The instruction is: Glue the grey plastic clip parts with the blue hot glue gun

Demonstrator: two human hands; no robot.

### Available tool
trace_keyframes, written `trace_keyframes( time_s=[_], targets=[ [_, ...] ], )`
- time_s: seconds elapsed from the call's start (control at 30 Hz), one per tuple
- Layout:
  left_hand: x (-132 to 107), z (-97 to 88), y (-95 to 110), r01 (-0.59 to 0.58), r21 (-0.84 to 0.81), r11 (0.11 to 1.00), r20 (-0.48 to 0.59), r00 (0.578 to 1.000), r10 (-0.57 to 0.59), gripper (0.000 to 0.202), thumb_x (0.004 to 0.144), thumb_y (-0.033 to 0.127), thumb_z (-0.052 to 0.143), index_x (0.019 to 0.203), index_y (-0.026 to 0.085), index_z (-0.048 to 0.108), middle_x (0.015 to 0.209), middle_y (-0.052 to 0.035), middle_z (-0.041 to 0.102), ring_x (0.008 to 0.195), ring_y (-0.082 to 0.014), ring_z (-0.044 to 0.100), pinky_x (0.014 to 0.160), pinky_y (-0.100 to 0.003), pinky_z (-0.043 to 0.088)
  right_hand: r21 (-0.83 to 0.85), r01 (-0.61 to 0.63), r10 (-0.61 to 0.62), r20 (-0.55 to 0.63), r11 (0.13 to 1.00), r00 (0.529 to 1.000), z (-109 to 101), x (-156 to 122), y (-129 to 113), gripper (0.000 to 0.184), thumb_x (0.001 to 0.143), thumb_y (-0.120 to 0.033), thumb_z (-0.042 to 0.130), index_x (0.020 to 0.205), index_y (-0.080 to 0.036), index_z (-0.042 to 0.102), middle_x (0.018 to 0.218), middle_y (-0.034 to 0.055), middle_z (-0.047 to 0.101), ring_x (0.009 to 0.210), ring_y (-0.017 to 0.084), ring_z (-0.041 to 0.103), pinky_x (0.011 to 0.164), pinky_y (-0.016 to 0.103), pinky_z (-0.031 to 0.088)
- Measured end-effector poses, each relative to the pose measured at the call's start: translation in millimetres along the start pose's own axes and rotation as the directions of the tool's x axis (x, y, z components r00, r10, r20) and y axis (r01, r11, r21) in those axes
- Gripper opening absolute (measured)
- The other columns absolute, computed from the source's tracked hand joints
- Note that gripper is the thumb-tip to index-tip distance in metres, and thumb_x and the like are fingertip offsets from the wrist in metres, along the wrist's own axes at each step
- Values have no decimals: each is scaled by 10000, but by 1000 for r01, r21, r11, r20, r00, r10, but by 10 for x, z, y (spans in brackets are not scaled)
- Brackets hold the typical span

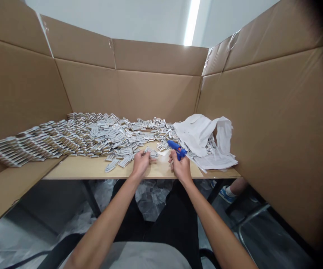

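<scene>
Cardboard walls (155,93) around table (74,170); crumpled white paper (203,134) right; stacked pieces (29,144) left.

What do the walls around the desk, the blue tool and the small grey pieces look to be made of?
Walls: corrugated cardboard, matte brown, with fold creases and taped seams. Blue tool in the right hand: likely moulded plastic, smooth with a slight sheen. Grey pieces, one at the left hand: flat, pale-faced with tan edges, perhaps card or thin wood; unclear.

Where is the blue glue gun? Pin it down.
In the head view, the blue glue gun sits right of centre on the table, gripped by the right hand, beside the white paper.
</scene>
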State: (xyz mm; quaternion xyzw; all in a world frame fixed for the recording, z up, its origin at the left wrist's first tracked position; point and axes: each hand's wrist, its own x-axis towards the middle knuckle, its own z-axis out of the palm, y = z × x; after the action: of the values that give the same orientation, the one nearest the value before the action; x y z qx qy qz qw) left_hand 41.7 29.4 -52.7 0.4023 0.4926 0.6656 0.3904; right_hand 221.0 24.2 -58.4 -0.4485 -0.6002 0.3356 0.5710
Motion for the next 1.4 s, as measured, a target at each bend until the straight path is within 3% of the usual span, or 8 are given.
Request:
trace_keyframes(
  time_s=[0.13,0.37,0.47,0.57,0.77,0.9,1.13,1.4],
  targets=[
    [281,-197,439,0,25,1000,-139,990,3,95,724,141,629,634,143,597,560,-17,595,508,-144,599,549,-246,497,115,1,10,-95,993,995,40,36,2,573,904,-783,566,827,-216,591,647,-5,621,387,126,519,378,259,382],
    [1170,-427,1344,-154,-129,980,-478,875,75,167,635,1,581,710,147,554,627,16,592,600,-106,614,682,-230,546,138,-1,10,-65,990,998,54,46,-27,561,899,-756,596,796,-204,599,610,-9,611,360,117,513,353,241,362],
    [1202,-367,1190,-152,2,988,-384,913,141,106,698,96,665,781,139,613,681,-14,635,624,-133,633,703,-268,552,121,-14,23,-77,993,997,40,57,-12,524,905,-722,599,809,-207,611,623,-2,625,375,132,524,374,257,376],
    [1017,-239,776,-202,312,928,-81,968,238,92,768,226,706,805,143,689,703,-53,679,673,-200,658,733,-338,557,-9,-17,15,-130,1000,991,16,81,30,430,890,-642,625,821,-217,624,662,12,655,457,166,574,474,287,450],
    [788,178,204,-513,732,448,426,858,287,257,896,351,673,988,134,776,1107,-179,759,1140,-333,671,1040,-425,485,-318,29,-101,-212,948,972,22,136,95,209,809,-428,603,799,-223,641,788,64,714,782,261,681,792,363,508],
    [791,531,57,-618,716,324,580,786,217,504,869,431,728,1255,107,721,1335,-225,679,1306,-385,586,1109,-450,439,-350,17,-91,-196,937,976,29,133,104,176,822,-383,572,850,-228,649,820,65,726,780,262,682,796,364,504],
    [786,598,-36,-505,784,361,480,862,163,332,853,50,548,1102,111,760,1109,-191,760,1097,-316,687,971,-371,489,-405,45,-113,-144,913,983,40,150,203,257,774,-295,705,1016,-232,648,909,72,749,868,277,709,839,370,533],
    [515,82,136,-286,652,702,96,950,297,194,896,261,597,861,150,751,831,-90,751,764,-239,668,719,-311,465,-512,86,-75,43,855,996,19,223,220,265,745,-233,785,942,-219,609,923,54,735,873,257,684,859,369,516]
  ],
)
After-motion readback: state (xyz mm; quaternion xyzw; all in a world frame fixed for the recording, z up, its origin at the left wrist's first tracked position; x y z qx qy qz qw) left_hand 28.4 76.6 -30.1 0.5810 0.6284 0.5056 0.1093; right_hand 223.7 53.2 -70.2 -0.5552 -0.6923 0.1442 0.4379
